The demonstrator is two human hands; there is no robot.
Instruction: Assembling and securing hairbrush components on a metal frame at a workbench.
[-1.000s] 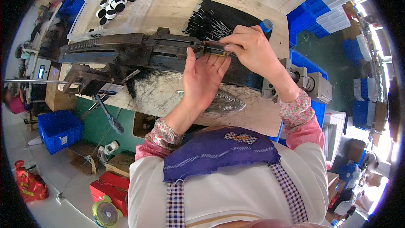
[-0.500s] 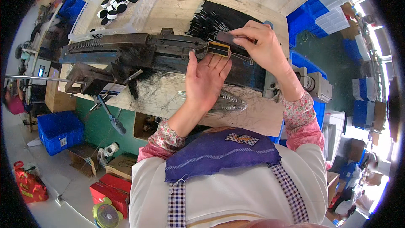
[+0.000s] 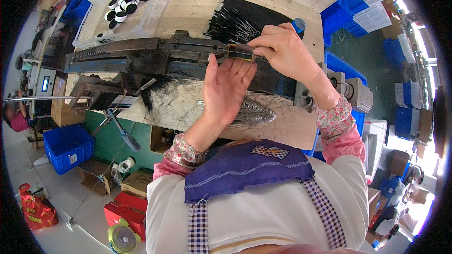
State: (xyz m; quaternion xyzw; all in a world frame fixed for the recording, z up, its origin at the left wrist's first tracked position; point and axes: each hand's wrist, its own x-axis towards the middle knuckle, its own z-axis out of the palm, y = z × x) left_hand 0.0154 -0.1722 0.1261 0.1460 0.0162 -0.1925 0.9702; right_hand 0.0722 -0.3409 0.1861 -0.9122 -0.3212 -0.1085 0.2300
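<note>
A long dark metal machine (image 3: 155, 59) with a coil spring at its left end lies across the bench. My left hand (image 3: 225, 89) is palm up, fingers stretched out flat, with its fingertips at the lower edge of a yellow-edged slot (image 3: 246, 58) on the machine. From the right, my right hand (image 3: 287, 52) pinches the end of a dark flat piece (image 3: 244, 49) that lies over this slot; the fingers partly hide it. Just beyond are several small black-bristled wire brushes (image 3: 238, 26). Bent U-shaped wires (image 3: 256, 113) lie in a bundle near my left wrist.
A clear plastic basket (image 3: 155, 14) holds several white-and-black round pieces at the back left. Loose black bristles (image 3: 165, 95) litter the bench. A blue-capped bottle (image 3: 298, 24) stands beyond my right hand. A grey motor-like unit (image 3: 358, 95) sits at the right.
My right hand has brought the dark flat piece left and down onto the yellow-edged slot, which lay uncovered before. The left hand stays nearly in place.
</note>
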